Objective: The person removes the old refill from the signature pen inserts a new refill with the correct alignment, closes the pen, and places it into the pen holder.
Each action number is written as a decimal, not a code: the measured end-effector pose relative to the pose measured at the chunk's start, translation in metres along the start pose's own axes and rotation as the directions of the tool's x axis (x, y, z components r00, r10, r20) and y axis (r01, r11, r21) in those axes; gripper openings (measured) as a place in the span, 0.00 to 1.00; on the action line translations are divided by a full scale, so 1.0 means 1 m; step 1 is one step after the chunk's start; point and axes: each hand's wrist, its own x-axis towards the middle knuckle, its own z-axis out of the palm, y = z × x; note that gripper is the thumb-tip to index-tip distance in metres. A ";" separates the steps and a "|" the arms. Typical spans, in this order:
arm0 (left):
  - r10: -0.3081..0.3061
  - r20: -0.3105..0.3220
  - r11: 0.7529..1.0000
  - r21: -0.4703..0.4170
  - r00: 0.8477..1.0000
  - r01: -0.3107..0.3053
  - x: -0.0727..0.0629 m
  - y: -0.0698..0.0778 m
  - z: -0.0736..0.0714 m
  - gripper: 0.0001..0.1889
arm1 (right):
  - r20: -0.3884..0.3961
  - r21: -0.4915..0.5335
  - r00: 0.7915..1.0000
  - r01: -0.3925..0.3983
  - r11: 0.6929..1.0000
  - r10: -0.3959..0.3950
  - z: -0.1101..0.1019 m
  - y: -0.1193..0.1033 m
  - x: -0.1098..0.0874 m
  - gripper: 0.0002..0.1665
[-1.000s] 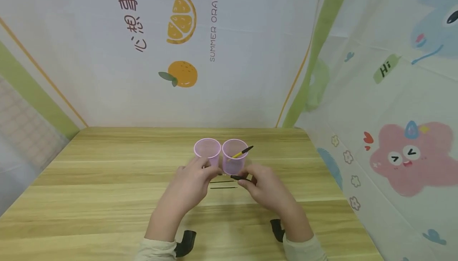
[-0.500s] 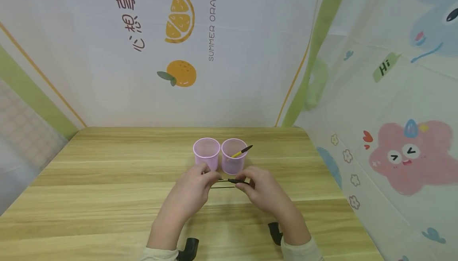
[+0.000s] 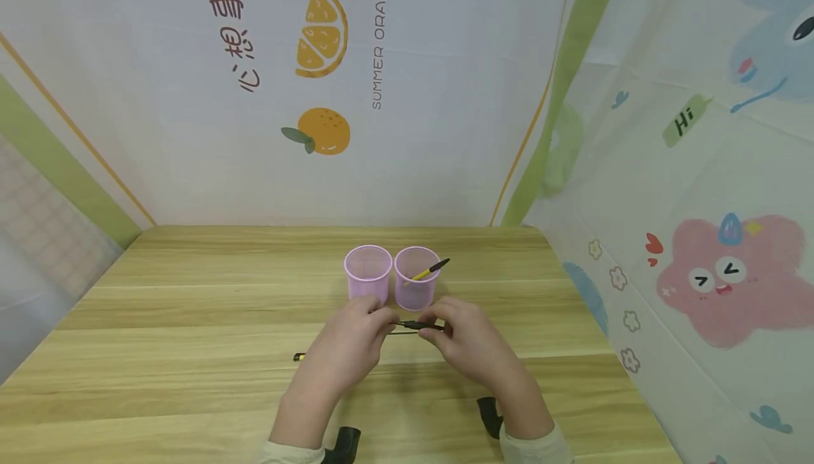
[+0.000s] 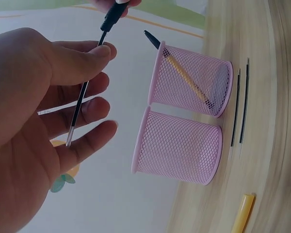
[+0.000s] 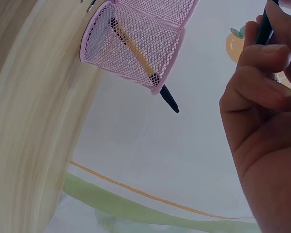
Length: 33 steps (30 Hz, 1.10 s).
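Note:
My left hand [image 3: 352, 340] pinches a thin black pen refill [image 4: 79, 109] between thumb and forefinger, the other fingers spread behind it. The refill's upper end meets a black pen tip section [image 4: 112, 17], which my right hand [image 3: 467, 337] pinches with thumb and fingertips. Both hands are close together in front of two pink mesh pen cups. In the right cup [image 3: 415, 296] leans a yellow pen with a black end [image 3: 425, 273]. Nothing shows inside the left cup [image 3: 369, 289]. A yellow pen barrel [image 4: 243, 213] lies on the table, mostly behind my left forearm in the head view.
Two more refills [image 4: 236, 107] lie side by side on the wooden table [image 3: 191, 351], just before the cups. A printed cloth [image 3: 432, 132] hangs behind the table, and another [image 3: 712, 167] along its right side. A black bent piece [image 3: 343, 444] sits at each wrist.
My left hand has drawn slightly toward me and right, bringing the refill against the black section in my right hand. The yellow barrel's end now shows beside my left forearm.

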 end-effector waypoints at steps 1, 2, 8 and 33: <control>0.003 -0.002 1.000 -0.002 1.000 -0.003 0.000 0.000 0.001 0.04 | -0.001 0.000 1.000 0.005 1.000 -0.005 0.000 0.000 0.000 0.06; 0.006 -0.006 1.000 -0.002 1.000 -0.006 0.000 0.001 0.001 0.04 | 0.000 0.000 1.000 0.005 1.000 -0.005 0.000 0.000 0.000 0.06; 0.044 -0.036 0.999 0.000 0.998 -0.044 0.002 0.004 0.002 0.04 | 0.006 0.001 1.000 -0.001 1.000 0.001 0.000 0.000 -0.001 0.05; 0.095 -0.003 0.995 -0.027 0.995 -0.095 0.003 0.012 0.006 0.09 | -0.007 -0.072 1.000 -0.025 0.997 0.024 -0.001 -0.006 -0.002 0.07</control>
